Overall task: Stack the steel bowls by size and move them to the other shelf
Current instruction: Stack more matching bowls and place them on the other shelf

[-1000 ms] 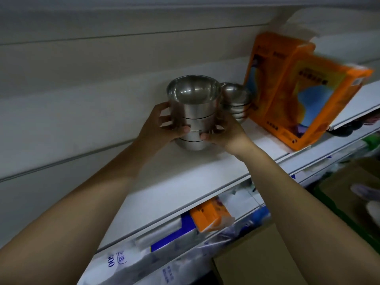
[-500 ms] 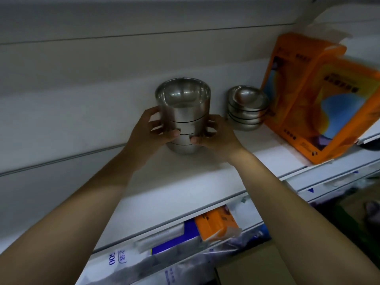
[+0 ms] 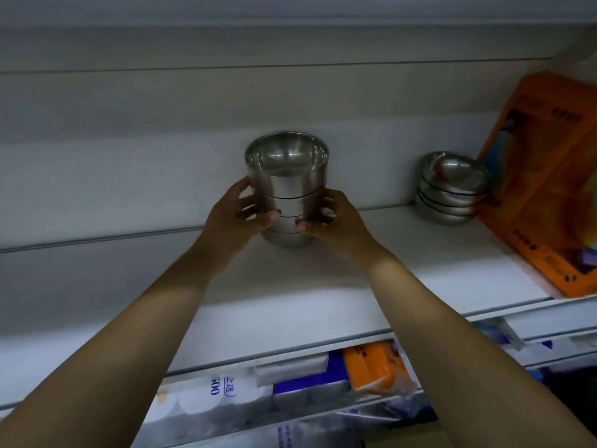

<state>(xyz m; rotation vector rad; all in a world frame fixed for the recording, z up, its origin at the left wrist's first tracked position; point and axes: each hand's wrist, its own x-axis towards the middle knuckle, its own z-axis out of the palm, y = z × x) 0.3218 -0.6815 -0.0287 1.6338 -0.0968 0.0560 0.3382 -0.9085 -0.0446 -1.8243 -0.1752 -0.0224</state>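
Steel bowls in a tall stack [image 3: 287,192] stand upright on the white shelf [image 3: 403,270], clasped from both sides.
The left hand [image 3: 237,219] and right hand [image 3: 337,221] curl round its lower bowls, equally near. A shorter stack [image 3: 452,195] sits well apart to the right, beside an orange box [image 3: 546,189].

A white slatted back panel [image 3: 129,101], scored by thin horizontal grooves, fills the view from 9 to 1 o'clock, and the grey underside of an upper shelf [image 3: 290,8] runs along 12 o'clock. From the centre towards 3 o'clock a white shelf board [image 3: 436,263] meets that panel, with tall orange boxes [image 3: 542,176] at its 3 o'clock end and a pale front rail [image 3: 323,345] along its near edge. At 6 o'clock, beneath the rail, lie plastic-wrapped white and blue packs [image 3: 226,389] and an orange packet [image 3: 371,367]; the light is dim and cool throughout.
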